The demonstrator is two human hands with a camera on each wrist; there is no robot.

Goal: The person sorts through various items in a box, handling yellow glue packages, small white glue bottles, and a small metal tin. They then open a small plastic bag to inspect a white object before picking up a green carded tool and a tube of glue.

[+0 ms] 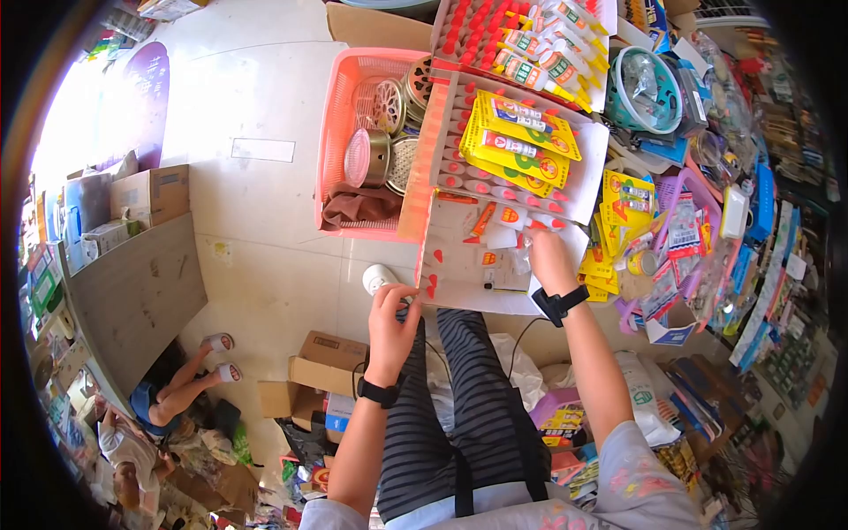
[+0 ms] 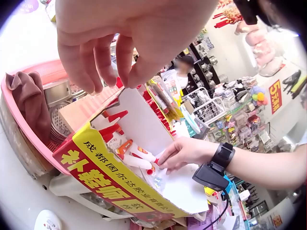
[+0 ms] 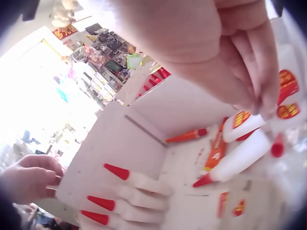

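Observation:
My right hand [image 1: 549,258] reaches into an open cardboard box [image 2: 120,177] with yellow and red printed sides. Its thumb and fingers pinch a white glue bottle [image 3: 247,125] in the right wrist view. Around it lie another white glue bottle [image 3: 244,155] with a red pointed cap and orange tubes [image 3: 189,135]. A few bottles with red caps [image 3: 105,203] stand along the near side wall. At the box's left corner, my left hand [image 1: 393,329] has loosely bent fingers, their tips right at the cardboard edge. Nothing shows between these fingers in the left wrist view.
Beyond it, two more boxes hold red-capped bottles, yellow carded glue packs [image 1: 521,141] and white tubes [image 1: 561,53]. A pink basket [image 1: 331,132] with metal tins stands left. Yellow packs [image 1: 627,199] and a teal basket [image 1: 623,97] crowd the right. A person [image 1: 132,450] sits lower left.

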